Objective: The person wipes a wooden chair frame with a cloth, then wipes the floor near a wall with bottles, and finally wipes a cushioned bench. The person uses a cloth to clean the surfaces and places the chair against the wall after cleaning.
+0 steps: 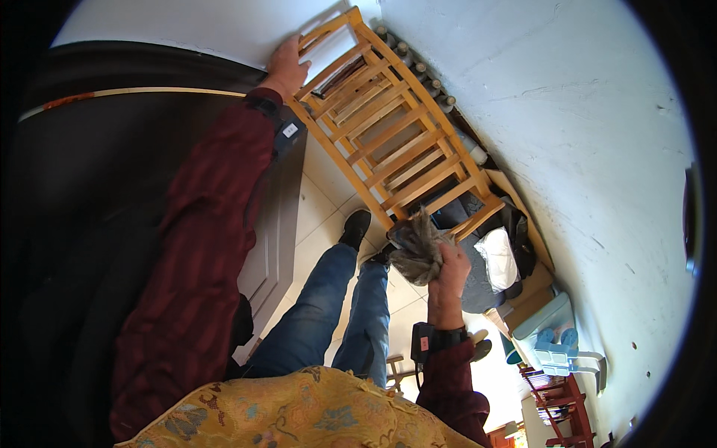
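Observation:
A slatted wooden rack stretches from the top middle of the head view down towards the centre right. At its upper left corner, my left hand grips the end of the wooden frame. My right hand clutches a crumpled grey-brown cloth against the rack's lower end. The cloth hides that corner of the frame and part of my right fingers. Both wrists carry dark straps with small dark boxes.
Several bottles stand between rack and wall. Near the rack's lower end lie a white bag and an open cardboard box. A dark panelled door stands left of my legs. A red shelf is at lower right.

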Demonstrator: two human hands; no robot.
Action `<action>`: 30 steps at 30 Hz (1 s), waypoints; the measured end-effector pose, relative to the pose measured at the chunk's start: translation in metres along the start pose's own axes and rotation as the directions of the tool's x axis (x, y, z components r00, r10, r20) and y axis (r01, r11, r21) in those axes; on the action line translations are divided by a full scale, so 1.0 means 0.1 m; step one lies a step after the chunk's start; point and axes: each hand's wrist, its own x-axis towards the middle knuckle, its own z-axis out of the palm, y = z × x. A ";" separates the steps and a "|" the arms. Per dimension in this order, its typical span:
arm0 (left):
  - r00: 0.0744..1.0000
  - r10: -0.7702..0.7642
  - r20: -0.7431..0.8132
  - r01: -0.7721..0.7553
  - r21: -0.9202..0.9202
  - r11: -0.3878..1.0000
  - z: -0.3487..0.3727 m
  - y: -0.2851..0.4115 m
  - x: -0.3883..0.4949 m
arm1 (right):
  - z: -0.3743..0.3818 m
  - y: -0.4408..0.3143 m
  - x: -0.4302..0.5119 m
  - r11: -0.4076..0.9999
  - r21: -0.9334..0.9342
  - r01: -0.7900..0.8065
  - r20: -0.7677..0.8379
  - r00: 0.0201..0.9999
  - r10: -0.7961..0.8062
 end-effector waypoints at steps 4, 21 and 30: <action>0.997 -0.077 0.008 0.077 -0.005 0.997 0.07 0.02 -0.04 | -0.07 -0.11 0.15 0.995 0.095 0.020 0.016 1.000 -0.021; 1.000 -0.028 0.011 0.029 -0.128 0.991 0.14 -0.11 -0.19 | -0.24 -0.03 0.16 0.998 -0.065 -0.016 0.012 1.000 0.017; 0.998 0.055 0.043 -0.051 -0.086 0.995 0.14 -0.08 -0.13 | -0.56 -0.13 0.15 0.964 -0.259 0.068 0.246 0.969 -0.002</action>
